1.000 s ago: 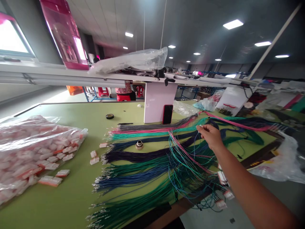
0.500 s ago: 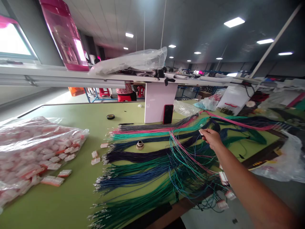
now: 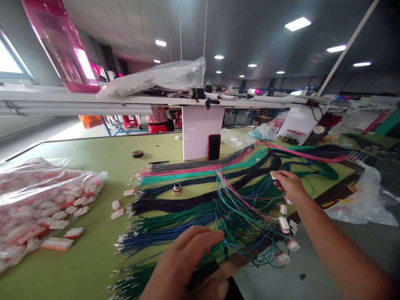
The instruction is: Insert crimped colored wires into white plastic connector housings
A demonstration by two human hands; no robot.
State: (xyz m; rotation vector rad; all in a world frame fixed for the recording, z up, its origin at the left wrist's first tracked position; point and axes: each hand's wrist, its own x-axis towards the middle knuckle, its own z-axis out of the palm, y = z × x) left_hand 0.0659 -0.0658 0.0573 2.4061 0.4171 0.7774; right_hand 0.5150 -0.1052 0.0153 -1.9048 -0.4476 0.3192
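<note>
Bundles of coloured wires [image 3: 193,196] in black, pink, teal, navy and green lie fanned across the green table [image 3: 93,166]. My right hand [image 3: 289,184] reaches out over the wires and pinches a small white connector at its fingertips, with thin pink and teal wires looping back from it. Several more white connectors [image 3: 286,233] hang at the table's near edge. My left hand [image 3: 184,266] hovers low over the green and blue bundles near the front edge, fingers stretched out and holding nothing.
A clear bag of white and orange connectors [image 3: 40,204] lies at the left, with loose ones [image 3: 117,209] beside it. A metal ring [image 3: 177,189], a tape roll [image 3: 137,153], and a phone [image 3: 214,146] leaning on a white post sit farther back. Plastic bags crowd the right.
My left hand has come into view at the bottom, over the near wire bundles. My right hand has drawn slightly right and nearer with the connector. The camera has shifted a little.
</note>
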